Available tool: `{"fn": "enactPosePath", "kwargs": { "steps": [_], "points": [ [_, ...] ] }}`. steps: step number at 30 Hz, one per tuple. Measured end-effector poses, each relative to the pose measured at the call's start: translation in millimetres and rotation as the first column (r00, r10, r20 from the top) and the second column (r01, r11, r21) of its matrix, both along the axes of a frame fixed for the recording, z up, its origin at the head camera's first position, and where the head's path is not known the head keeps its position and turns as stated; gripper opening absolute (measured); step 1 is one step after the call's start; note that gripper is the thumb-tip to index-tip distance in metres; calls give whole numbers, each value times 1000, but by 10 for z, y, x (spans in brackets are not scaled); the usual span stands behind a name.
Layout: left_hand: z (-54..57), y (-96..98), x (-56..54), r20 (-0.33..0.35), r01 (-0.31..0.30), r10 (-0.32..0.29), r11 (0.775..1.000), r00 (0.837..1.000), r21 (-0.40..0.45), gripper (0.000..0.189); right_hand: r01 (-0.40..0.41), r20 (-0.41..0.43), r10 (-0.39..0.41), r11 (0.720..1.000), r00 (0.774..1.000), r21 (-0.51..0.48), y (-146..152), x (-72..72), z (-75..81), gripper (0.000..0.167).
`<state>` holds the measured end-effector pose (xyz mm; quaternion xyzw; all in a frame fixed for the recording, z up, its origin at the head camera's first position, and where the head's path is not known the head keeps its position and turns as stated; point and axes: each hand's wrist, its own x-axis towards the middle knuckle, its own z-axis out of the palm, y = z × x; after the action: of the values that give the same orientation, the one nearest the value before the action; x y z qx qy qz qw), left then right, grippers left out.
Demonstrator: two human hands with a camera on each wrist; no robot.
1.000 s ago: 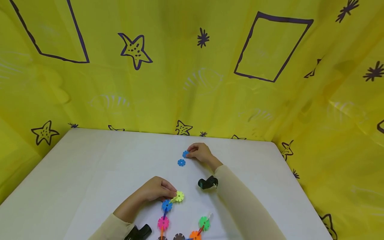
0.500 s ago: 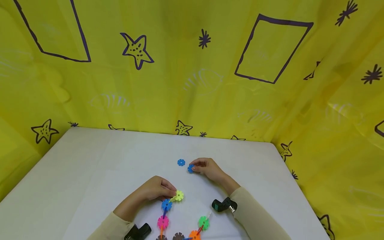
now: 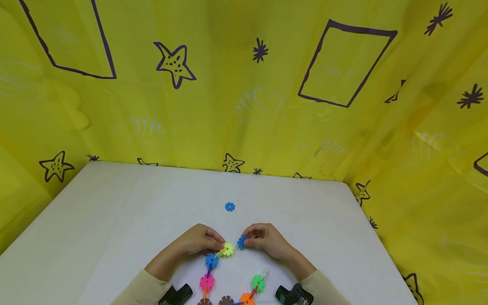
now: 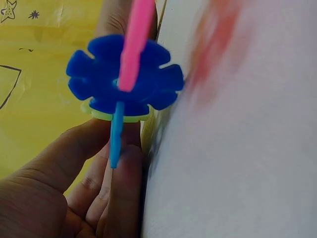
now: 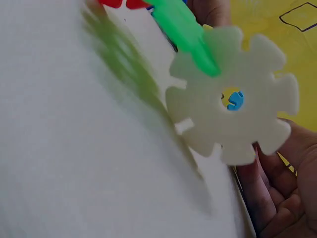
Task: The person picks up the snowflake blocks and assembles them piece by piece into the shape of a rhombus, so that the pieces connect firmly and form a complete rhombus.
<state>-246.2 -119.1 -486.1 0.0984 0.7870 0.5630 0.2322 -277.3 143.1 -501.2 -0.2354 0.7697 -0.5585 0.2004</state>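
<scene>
My left hand (image 3: 200,239) pinches the end of a chain of notched plastic discs, close to a yellow disc (image 3: 228,249). Linked on after it come a blue disc (image 3: 212,260), a pink disc (image 3: 207,282) and others that curve along the bottom of the head view. Opposite, my right hand (image 3: 268,240) pinches a loose blue disc (image 3: 242,242), a short gap away from the yellow one. The chain's other end, with a green disc (image 3: 258,283) and a white disc (image 5: 233,99), lies below my right hand. In the left wrist view the linked blue disc (image 4: 124,74) hides part of my fingers.
Another loose blue disc (image 3: 230,206) lies farther back on the white table (image 3: 152,195). A yellow printed curtain (image 3: 213,127) hangs behind the table and along its sides. Black wrist cameras (image 3: 294,294) sit at both sleeves.
My right hand has picked the farther blue disc off the table's back and brought it nearer, beside the yellow disc. The left hand has stayed in place.
</scene>
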Motion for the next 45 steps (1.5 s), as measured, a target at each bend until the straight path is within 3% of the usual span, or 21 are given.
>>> {"fn": "enactPosePath", "kwargs": {
  "steps": [6, 30, 45],
  "points": [
    [-7, 18, -2, -11, 2, -2, 1000, 1000, -4, 20, 3, -36, -3, 1000, 999, -11, -33, 65, -7, 18],
    [-30, 28, -30, -36, 0, 0, 1000, 999, 16, 19, 49, -109, -47, 999, 993, 23, -133, 93, -7, 13],
    [40, 29, -6, -26, 22, -22, 1000, 999, -12, 20, 24, -112, -22, 1000, 993, 15, -174, 88, -6, 12]
  ]
}}
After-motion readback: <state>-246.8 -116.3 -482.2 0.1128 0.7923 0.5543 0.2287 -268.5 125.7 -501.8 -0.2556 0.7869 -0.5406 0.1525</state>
